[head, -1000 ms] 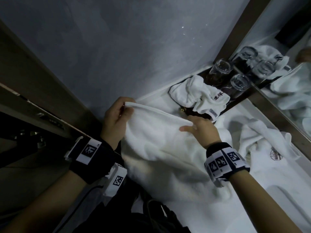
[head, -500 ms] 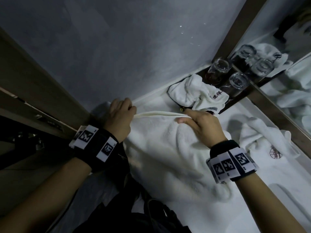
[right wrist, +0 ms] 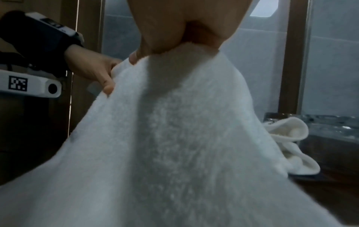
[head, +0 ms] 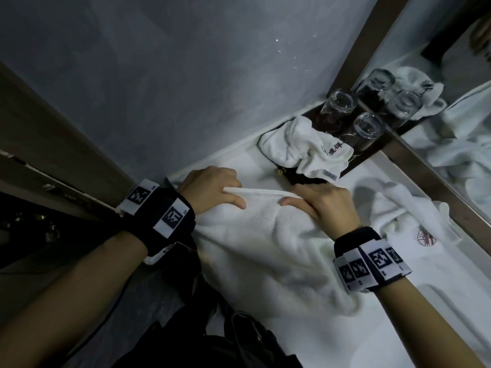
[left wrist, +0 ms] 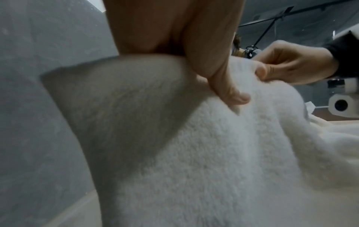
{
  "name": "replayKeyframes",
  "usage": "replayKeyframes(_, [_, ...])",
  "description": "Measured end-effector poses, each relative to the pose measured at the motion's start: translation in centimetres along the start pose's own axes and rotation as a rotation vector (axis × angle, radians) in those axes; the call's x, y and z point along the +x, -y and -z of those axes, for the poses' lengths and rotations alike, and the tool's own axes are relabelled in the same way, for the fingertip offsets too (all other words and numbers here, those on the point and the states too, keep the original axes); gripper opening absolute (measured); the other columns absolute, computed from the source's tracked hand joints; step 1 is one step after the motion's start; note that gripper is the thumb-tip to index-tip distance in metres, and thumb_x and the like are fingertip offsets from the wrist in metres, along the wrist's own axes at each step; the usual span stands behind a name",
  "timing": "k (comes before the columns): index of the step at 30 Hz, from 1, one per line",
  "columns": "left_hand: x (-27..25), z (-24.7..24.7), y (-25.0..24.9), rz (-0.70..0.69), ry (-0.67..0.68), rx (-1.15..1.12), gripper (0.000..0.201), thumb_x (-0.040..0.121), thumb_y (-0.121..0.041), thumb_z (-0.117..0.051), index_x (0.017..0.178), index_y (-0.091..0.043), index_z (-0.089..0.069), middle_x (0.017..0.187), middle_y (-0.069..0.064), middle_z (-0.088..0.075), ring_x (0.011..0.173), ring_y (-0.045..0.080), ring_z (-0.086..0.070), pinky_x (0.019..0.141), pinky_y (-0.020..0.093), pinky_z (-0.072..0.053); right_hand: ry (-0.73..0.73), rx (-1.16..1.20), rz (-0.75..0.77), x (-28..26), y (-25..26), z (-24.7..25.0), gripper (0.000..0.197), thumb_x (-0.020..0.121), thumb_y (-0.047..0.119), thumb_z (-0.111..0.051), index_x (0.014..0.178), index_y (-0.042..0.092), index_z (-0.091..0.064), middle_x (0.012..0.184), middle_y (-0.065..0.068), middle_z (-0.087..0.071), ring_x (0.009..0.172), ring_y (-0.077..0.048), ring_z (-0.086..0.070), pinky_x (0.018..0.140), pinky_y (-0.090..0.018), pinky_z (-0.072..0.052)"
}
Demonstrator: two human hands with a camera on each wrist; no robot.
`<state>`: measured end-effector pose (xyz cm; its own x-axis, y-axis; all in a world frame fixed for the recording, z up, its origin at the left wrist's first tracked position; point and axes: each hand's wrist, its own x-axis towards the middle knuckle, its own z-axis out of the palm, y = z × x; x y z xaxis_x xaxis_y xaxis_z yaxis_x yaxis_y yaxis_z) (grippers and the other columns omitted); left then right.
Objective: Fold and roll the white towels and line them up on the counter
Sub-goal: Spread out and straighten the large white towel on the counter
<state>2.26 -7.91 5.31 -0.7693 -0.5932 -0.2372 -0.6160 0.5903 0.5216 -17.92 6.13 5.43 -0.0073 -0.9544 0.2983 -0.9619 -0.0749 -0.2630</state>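
Observation:
A large white towel (head: 265, 243) lies rumpled on the white counter (head: 345, 335), its far edge lifted and stretched taut. My left hand (head: 212, 189) pinches that edge at the left end, thumb pressed on the pile (left wrist: 233, 95). My right hand (head: 321, 203) pinches the same edge a short way to the right (right wrist: 174, 46). The towel (left wrist: 213, 153) hangs down from both grips (right wrist: 174, 138). A second white towel (head: 414, 221) with a red emblem lies crumpled to the right. A third (head: 300, 147), with black lettering, sits bunched on a dark tray.
Two upturned glasses (head: 366, 128) stand on the dark tray (head: 348, 166) in the back corner, against a grey wall and a framed mirror (head: 451, 128). A dark bag (head: 225, 341) hangs at the counter's front. A wooden door frame (head: 53, 144) runs along the left.
Both hands brought the towel's raised far edge down toward the counter and drew closer together, pulling the edge taut between them.

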Motion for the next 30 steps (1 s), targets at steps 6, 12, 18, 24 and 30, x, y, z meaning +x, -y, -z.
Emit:
replayKeyframes(6, [-0.4,1.9,0.3,-0.055,-0.084,-0.123,0.032,0.074,-0.044,-0.061,0.084,-0.016,-0.073,0.090,0.006,-0.063,0.089,0.022,-0.061,0.081,0.041,-0.047,0.298,0.003,-0.167,-1.2,-1.8,-1.4,0.058,0.072,0.070,-0.036,0.082,0.022,-0.068,0.057,-0.001,-0.058,0.062,-0.027,-0.061,0.057,-0.025,-0.033])
replayKeyframes(12, [-1.2,2.4,0.2,-0.079,-0.171,-0.065,0.040,0.073,-0.043,-0.048,0.089,-0.015,-0.072,0.093,0.009,-0.063,0.084,0.025,-0.063,0.073,0.040,-0.049,0.346,0.012,-0.340,-3.0,-4.1,-2.2,0.030,0.081,0.038,-0.066,0.103,0.017,-0.068,0.095,-0.004,-0.068,0.089,-0.031,-0.060,0.073,-0.034,-0.043])
replayKeyframes(18, [-1.6,1.8,2.1,0.016,-0.187,-0.132,0.009,0.074,-0.028,-0.072,0.082,-0.024,-0.075,0.092,0.006,-0.073,0.089,0.023,-0.067,0.076,0.037,-0.050,0.173,-0.092,-0.472,-2.4,-6.1,-0.7,0.024,0.091,0.023,-0.055,0.111,0.014,-0.065,0.097,-0.017,-0.070,0.086,-0.039,-0.063,0.070,-0.041,-0.047])
replayKeyframes(24, [-0.7,2.0,2.4,0.161,-0.140,-0.057,0.007,0.073,-0.036,-0.072,0.077,-0.030,-0.072,0.088,0.005,-0.073,0.090,0.026,-0.065,0.080,0.038,-0.050,0.104,-0.146,-0.471,-1.9,-5.9,-0.2,0.024,0.094,0.031,-0.048,0.100,0.010,-0.057,0.074,-0.018,-0.065,0.069,-0.038,-0.062,0.057,-0.034,-0.033])
replayKeyframes(30, [-0.4,2.2,2.7,0.194,-0.160,0.037,0.014,0.084,-0.020,-0.063,0.095,-0.024,-0.071,0.104,0.011,-0.070,0.099,0.031,-0.063,0.087,0.040,-0.048,0.288,-0.026,-0.560,-2.7,-6.8,0.0,0.022,0.082,0.027,-0.067,0.095,0.011,-0.063,0.084,-0.009,-0.063,0.084,-0.032,-0.060,0.062,-0.031,-0.035])
